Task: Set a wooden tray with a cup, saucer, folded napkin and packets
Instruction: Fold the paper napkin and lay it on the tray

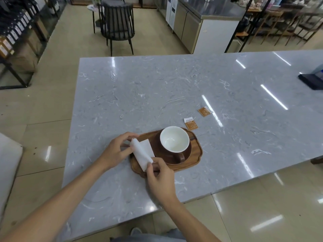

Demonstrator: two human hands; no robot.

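Note:
A wooden tray (195, 158) lies on the grey marble table. On its right half a brown cup (174, 143) with a white inside stands on a brown saucer (187, 158), handle toward me. A white napkin (142, 151) lies over the tray's left half, partly folded over on itself. My left hand (116, 151) pinches the napkin's far end. My right hand (161, 179) pinches its near end, covering the tray's front left rim. Two brown-and-white packets lie on the table beyond the tray: one (191, 123) just past the cup, the other (204, 111) farther right.
The marble table (157, 89) stretches far and right; its near edge runs just below my right wrist. A dark device (312, 79) sits at the right edge. A dark chair (118, 23) stands beyond the table, shelves at left, a steel counter behind.

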